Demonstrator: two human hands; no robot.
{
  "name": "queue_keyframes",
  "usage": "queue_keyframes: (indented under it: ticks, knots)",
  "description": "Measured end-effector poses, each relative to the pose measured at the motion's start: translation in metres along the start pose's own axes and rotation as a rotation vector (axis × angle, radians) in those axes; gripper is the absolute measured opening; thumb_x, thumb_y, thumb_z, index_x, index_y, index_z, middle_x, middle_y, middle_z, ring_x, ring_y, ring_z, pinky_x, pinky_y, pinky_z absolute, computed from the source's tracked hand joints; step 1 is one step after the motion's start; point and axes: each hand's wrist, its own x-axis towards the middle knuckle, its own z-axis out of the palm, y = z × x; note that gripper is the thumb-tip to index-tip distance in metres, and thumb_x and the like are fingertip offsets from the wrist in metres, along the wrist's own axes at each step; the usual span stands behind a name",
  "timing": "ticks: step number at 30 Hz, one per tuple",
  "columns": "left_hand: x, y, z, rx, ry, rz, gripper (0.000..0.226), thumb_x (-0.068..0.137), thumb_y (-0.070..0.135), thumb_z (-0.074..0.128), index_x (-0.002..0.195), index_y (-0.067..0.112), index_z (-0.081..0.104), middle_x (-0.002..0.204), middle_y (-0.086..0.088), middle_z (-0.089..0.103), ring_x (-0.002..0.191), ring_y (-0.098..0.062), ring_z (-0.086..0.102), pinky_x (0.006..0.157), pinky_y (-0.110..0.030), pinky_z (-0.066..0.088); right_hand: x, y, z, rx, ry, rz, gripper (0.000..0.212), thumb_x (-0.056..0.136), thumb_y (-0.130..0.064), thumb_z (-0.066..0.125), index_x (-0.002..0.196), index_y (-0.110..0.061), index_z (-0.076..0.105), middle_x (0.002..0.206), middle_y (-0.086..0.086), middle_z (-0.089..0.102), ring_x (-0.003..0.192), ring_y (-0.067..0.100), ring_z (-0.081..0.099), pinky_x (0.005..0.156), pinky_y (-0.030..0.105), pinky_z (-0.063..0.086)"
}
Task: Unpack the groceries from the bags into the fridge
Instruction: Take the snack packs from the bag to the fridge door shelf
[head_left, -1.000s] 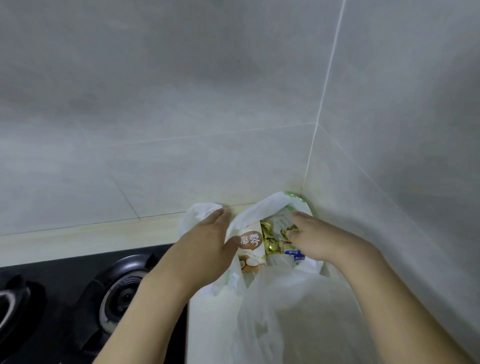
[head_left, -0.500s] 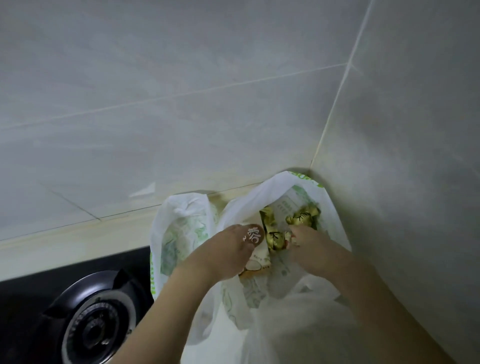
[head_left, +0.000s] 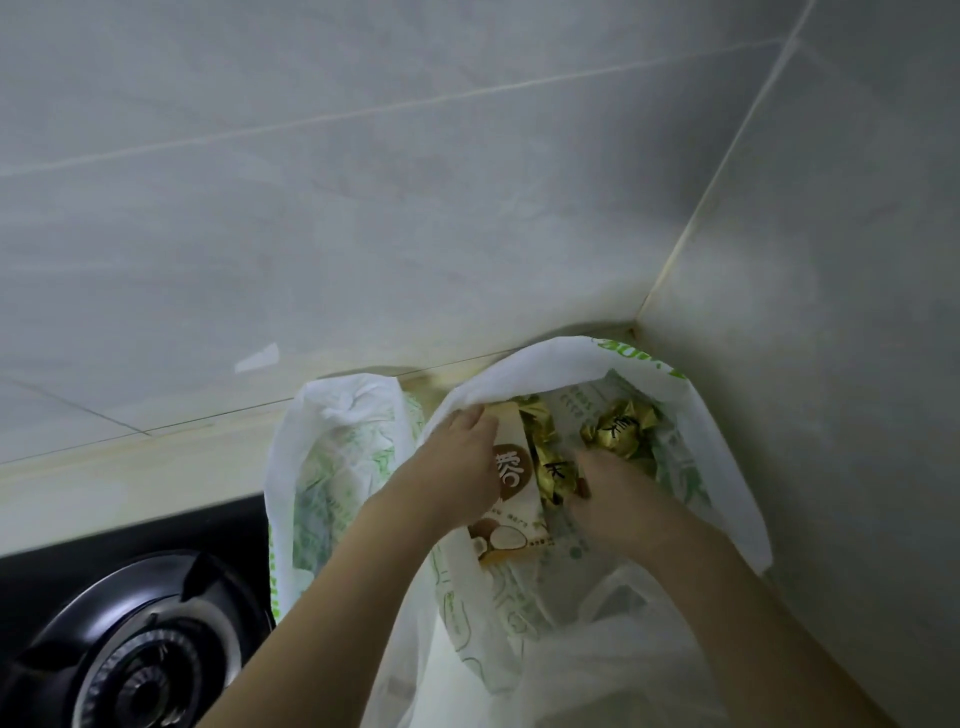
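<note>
A white plastic bag with green print (head_left: 545, 371) stands open in the counter's corner. Inside lie a cream and brown coconut snack packet (head_left: 511, 525) and gold-wrapped sweets (head_left: 621, 428). My left hand (head_left: 460, 467) reaches into the bag's mouth and grips the bag's left rim beside the coconut packet. My right hand (head_left: 610, 491) is inside the bag, its fingers curled down among the gold wrappers; the fingertips are hidden. A second white bag (head_left: 337, 441) stands just to the left.
A black gas hob with a round burner (head_left: 140, 660) lies at the lower left. Grey tiled walls (head_left: 363, 208) meet in a corner right behind the bags. A thin clear plastic bag (head_left: 597, 665) lies crumpled in front.
The view has come closer to the bag. Both hands have gone deeper into it, and the left hand has pulled the rim wider, showing more gold wrappers.
</note>
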Motion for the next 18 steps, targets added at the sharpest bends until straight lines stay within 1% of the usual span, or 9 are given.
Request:
queue_keyframes:
  ticks: [3, 5, 7, 8, 11, 12, 14, 16, 18]
  knots:
    - [0.012, -0.002, 0.001, 0.06, 0.019, 0.0, 0.064, 0.097, 0.01, 0.042, 0.156, 0.013, 0.016, 0.164, -0.006, 0.006, 0.151, -0.022, 0.002, 0.121, -0.035, 0.004, 0.004, 0.0, 0.006, -0.022, 0.027, -0.002, 0.029, 0.088, -0.027, 0.054, 0.115, -0.021, 0.053, 0.111, 0.0, 0.055, 0.105, 0.023, 0.055, 0.092, 0.041, 0.049]
    - [0.02, -0.003, 0.004, 0.089, 0.015, -0.003, 0.063, 0.096, 0.01, 0.043, 0.154, 0.012, 0.021, 0.162, -0.007, 0.016, 0.15, -0.024, 0.011, 0.121, -0.036, 0.009, 0.005, -0.002, 0.009, -0.044, 0.04, 0.012, 0.03, 0.089, -0.027, 0.055, 0.118, -0.019, 0.053, 0.114, 0.003, 0.052, 0.108, 0.024, 0.053, 0.093, 0.039, 0.048]
    - [0.027, -0.006, 0.007, 0.109, 0.027, 0.0, 0.061, 0.093, 0.01, 0.045, 0.151, 0.013, 0.029, 0.156, -0.008, 0.03, 0.145, -0.027, 0.023, 0.119, -0.038, 0.02, 0.008, -0.003, 0.013, -0.051, 0.053, 0.027, 0.032, 0.09, -0.025, 0.056, 0.12, -0.017, 0.052, 0.117, 0.005, 0.051, 0.109, 0.025, 0.052, 0.092, 0.037, 0.047]
    - [0.03, -0.007, 0.008, 0.114, 0.035, 0.002, 0.06, 0.091, 0.01, 0.045, 0.15, 0.013, 0.03, 0.154, -0.008, 0.034, 0.143, -0.027, 0.027, 0.119, -0.038, 0.023, 0.009, -0.004, 0.016, -0.051, 0.066, 0.032, 0.032, 0.09, -0.025, 0.057, 0.12, -0.016, 0.051, 0.118, 0.005, 0.051, 0.109, 0.025, 0.052, 0.091, 0.037, 0.047]
    - [0.036, -0.008, 0.01, 0.123, 0.024, -0.011, 0.063, 0.091, 0.01, 0.046, 0.151, 0.012, 0.027, 0.152, -0.008, 0.036, 0.142, -0.027, 0.029, 0.119, -0.038, 0.024, 0.014, -0.006, 0.022, -0.036, 0.114, 0.039, 0.037, 0.089, -0.025, 0.06, 0.123, -0.016, 0.049, 0.12, 0.004, 0.053, 0.111, 0.025, 0.053, 0.093, 0.037, 0.048]
    - [0.037, -0.009, 0.01, 0.131, 0.027, -0.016, 0.063, 0.09, 0.01, 0.047, 0.15, 0.011, 0.029, 0.15, -0.009, 0.039, 0.14, -0.027, 0.032, 0.117, -0.038, 0.026, 0.016, -0.006, 0.024, -0.034, 0.122, 0.038, 0.04, 0.089, -0.025, 0.061, 0.125, -0.017, 0.048, 0.121, 0.004, 0.053, 0.111, 0.025, 0.054, 0.093, 0.037, 0.048]
    - [0.037, -0.011, 0.01, 0.155, 0.057, -0.019, 0.057, 0.089, 0.01, 0.049, 0.145, 0.011, 0.036, 0.141, -0.009, 0.047, 0.131, -0.027, 0.041, 0.112, -0.036, 0.033, 0.02, -0.008, 0.028, -0.038, 0.134, 0.032, 0.041, 0.089, -0.026, 0.062, 0.125, -0.017, 0.045, 0.12, 0.005, 0.055, 0.108, 0.025, 0.056, 0.091, 0.038, 0.05]
    - [0.036, -0.012, 0.009, 0.174, 0.087, -0.017, 0.045, 0.09, 0.011, 0.048, 0.136, 0.011, 0.046, 0.129, -0.008, 0.052, 0.121, -0.025, 0.046, 0.103, -0.033, 0.038, 0.023, -0.009, 0.031, -0.057, 0.142, 0.028, 0.039, 0.089, -0.028, 0.061, 0.122, -0.017, 0.043, 0.116, 0.006, 0.057, 0.104, 0.025, 0.058, 0.087, 0.036, 0.051]
    - [0.034, -0.014, 0.006, 0.162, 0.1, -0.025, 0.034, 0.091, 0.011, 0.047, 0.124, 0.012, 0.054, 0.118, -0.005, 0.056, 0.109, -0.022, 0.051, 0.093, -0.03, 0.044, 0.027, -0.01, 0.034, -0.068, 0.149, 0.026, 0.041, 0.089, -0.029, 0.061, 0.123, -0.017, 0.042, 0.115, 0.006, 0.058, 0.104, 0.026, 0.059, 0.085, 0.035, 0.05]
